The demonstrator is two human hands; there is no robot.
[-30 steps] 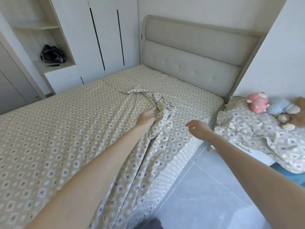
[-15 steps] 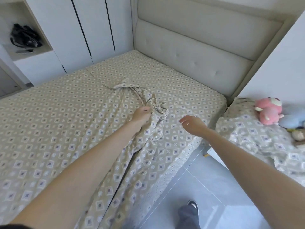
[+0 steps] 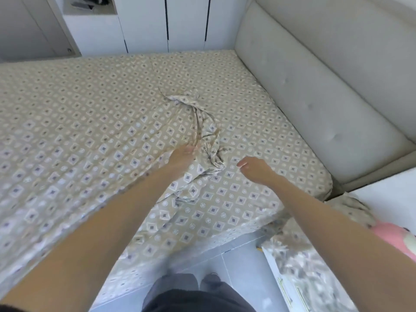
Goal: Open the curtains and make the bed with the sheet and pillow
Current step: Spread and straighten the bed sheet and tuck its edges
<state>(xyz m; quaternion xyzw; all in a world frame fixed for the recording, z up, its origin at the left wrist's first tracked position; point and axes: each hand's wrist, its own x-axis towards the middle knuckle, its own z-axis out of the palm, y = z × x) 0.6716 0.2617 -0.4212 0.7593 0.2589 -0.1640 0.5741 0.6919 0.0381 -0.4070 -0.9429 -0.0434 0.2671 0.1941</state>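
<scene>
1. Downward the view has tipped; both arms remain stretched over one patterned sheet, spread across the mattress.
2. One bunched ridge runs mid-sheet.
3. Left hand rests at it; blur hides its grip.
4. Right hand hovers beside, loosely curled, empty.

Home bedroom: bed, padded headboard, wardrobe.

White wardrobe doors with dark vertical gaps line the far wall. A padded grey headboard runs along the right. Grey floor tiles lie near. A white cabinet stands near right. Lighting is even daylight.
</scene>
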